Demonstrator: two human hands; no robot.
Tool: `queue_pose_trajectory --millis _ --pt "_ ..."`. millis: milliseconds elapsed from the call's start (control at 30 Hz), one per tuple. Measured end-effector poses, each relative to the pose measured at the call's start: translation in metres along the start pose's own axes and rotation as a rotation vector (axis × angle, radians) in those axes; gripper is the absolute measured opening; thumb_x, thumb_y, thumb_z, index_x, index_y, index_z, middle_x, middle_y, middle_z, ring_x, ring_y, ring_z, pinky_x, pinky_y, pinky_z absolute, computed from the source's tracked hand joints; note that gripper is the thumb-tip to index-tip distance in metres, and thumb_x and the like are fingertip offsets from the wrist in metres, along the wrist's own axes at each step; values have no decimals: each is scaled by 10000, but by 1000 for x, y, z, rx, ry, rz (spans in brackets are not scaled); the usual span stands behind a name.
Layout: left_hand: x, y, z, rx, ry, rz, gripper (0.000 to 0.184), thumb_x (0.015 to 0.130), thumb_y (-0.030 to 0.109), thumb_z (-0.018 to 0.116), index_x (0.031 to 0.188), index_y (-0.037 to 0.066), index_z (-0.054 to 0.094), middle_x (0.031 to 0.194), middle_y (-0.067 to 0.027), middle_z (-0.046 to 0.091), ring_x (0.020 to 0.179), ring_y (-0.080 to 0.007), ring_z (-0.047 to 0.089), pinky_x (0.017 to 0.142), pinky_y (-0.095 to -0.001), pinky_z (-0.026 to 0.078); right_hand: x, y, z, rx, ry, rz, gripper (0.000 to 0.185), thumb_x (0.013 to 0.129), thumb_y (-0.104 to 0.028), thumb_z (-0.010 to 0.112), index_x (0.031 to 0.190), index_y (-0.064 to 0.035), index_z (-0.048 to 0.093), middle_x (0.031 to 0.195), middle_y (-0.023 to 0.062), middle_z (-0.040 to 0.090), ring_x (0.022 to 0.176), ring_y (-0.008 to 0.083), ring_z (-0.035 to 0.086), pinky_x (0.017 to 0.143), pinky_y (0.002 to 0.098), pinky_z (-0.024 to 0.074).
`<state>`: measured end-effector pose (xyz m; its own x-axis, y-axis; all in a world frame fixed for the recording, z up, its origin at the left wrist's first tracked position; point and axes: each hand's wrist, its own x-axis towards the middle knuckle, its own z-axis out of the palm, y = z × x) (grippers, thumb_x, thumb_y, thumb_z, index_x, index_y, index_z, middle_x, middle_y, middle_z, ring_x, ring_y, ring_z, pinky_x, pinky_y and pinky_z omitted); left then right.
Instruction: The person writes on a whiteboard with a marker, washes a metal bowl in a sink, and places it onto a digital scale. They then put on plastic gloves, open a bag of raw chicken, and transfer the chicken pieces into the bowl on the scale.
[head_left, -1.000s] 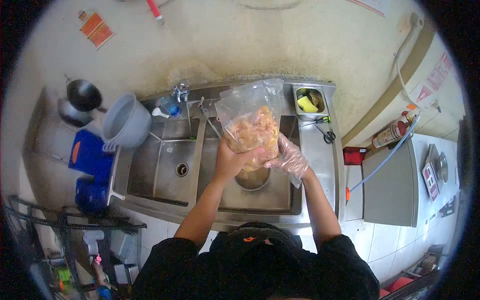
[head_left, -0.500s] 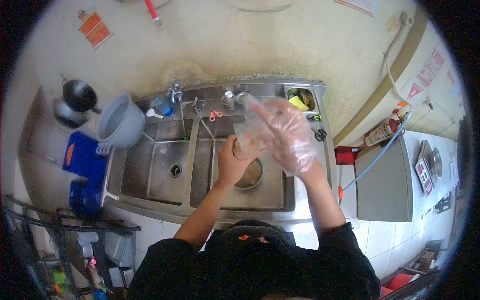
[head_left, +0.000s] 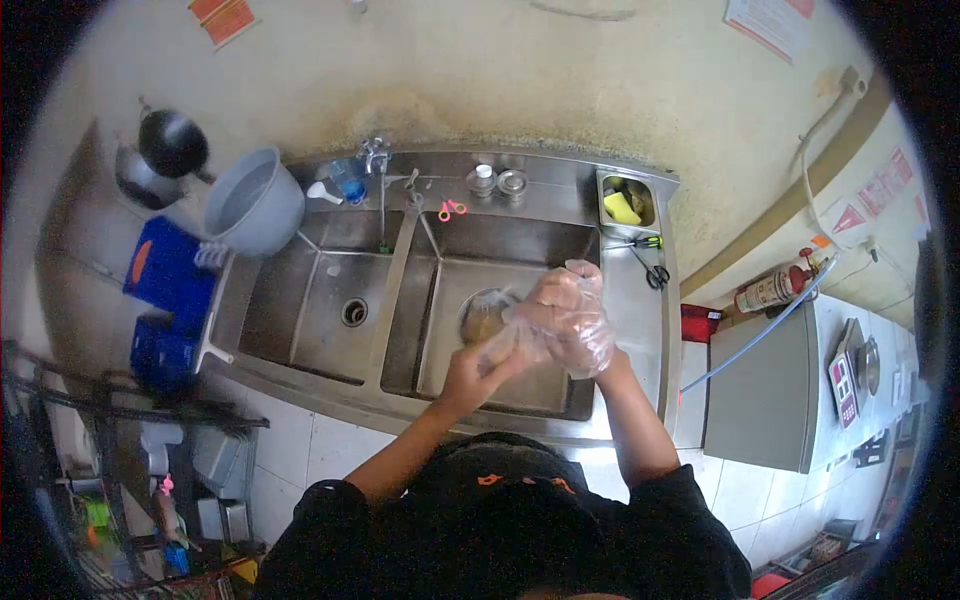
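Observation:
My right hand (head_left: 568, 322) wears a loose clear plastic glove (head_left: 592, 350). Its fingers are curled in, and whatever may be inside them is hidden. My left hand (head_left: 474, 376) is bare and pinches thin clear plastic (head_left: 512, 345) beside the right hand. Whether this plastic belongs to the glove or is a separate piece, I cannot tell. Both hands are held over the right basin (head_left: 437, 345) of a steel sink. Behind them in that basin lies a round bowl (head_left: 482, 314) with something brownish in it, partly covered by the hands and plastic.
Pink scissors (head_left: 452, 210) and a white-capped bottle (head_left: 483, 176) lie along the back ledge. At right are black scissors (head_left: 655, 274) and a steel tub with a yellow sponge (head_left: 622, 208). A grey bucket (head_left: 256, 205) stands left, near the tap (head_left: 375, 160).
The gloved right hand has come down and its raised fingers have curled in. My left hand has moved lower, still gripping clear plastic. The head view has shifted slightly.

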<state>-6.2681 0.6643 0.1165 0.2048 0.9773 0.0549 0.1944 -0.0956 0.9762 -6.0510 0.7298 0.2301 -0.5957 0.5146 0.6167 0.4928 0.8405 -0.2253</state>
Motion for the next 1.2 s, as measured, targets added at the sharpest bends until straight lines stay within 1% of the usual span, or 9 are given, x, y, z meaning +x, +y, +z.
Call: queue_pose_trajectory --millis 167,233,367,467,600,733,800,1000,1200 --pt "30 67 -67 -229 -376 83 777 773 318 817 1411 34 475 1448 -180 474 1336 -297 461 1128 -429 313 3 -10 0 359 -124 -23 356 673 -180 697 1022 -247 727 1003 -47 657 1126 190 581 1009 509 300" --pt "52 82 -89 378 -438 425 822 748 288 827 1443 92 433 1535 -142 355 1417 -331 335 1171 -476 263 26 -24 -9 292 -129 -150 355 699 -199 681 1046 -272 715 1035 -59 650 1155 190 565 1020 517 288" --pt "63 104 -95 364 -481 492 850 709 274 838 1445 127 440 1506 -122 403 1413 -310 354 1176 -471 261 28 -30 19 179 -182 -287 343 784 -294 618 1123 -322 665 1171 -68 607 1200 193 533 1050 513 234" --pt "65 67 -112 319 -604 573 595 730 234 807 1273 116 595 1332 -125 568 1268 -306 502 1142 -451 269 39 -32 42 175 -189 -254 335 783 -308 637 1117 -310 660 1201 -43 597 1195 193 531 1036 503 253" --pt "35 7 -139 210 -623 186 235 817 188 736 990 54 651 1012 -119 680 929 -310 659 829 -437 497 87 -17 50 232 -184 -243 295 802 -256 721 1092 -222 679 1208 52 622 1157 227 572 940 492 403" --pt "3 -21 -148 192 -393 234 171 837 164 717 949 54 650 978 -123 674 884 -312 660 755 -419 518 107 66 138 298 -221 261 247 907 -197 639 1132 -99 666 1114 141 669 1021 348 633 870 460 498" --pt "-1 -26 -151 152 -233 -37 173 833 194 735 927 68 663 971 -116 683 917 -316 655 798 -438 506 135 108 198 319 -318 577 202 907 -173 624 1070 -63 670 1005 188 683 936 353 660 821 424 521" --pt "16 -72 -166 179 -101 -199 238 818 224 761 1007 96 694 1240 -148 644 1223 -329 566 1054 -443 407 154 252 435 -189 -561 632 253 908 -295 586 1003 -99 714 1061 179 694 997 356 668 838 451 533" --pt "39 -93 -181 393 -158 117 165 868 234 685 956 95 687 1049 -119 693 1054 -324 638 946 -443 473 179 261 463 -217 -792 836 277 889 -282 597 1077 -114 711 1135 144 694 1067 329 666 864 432 543"
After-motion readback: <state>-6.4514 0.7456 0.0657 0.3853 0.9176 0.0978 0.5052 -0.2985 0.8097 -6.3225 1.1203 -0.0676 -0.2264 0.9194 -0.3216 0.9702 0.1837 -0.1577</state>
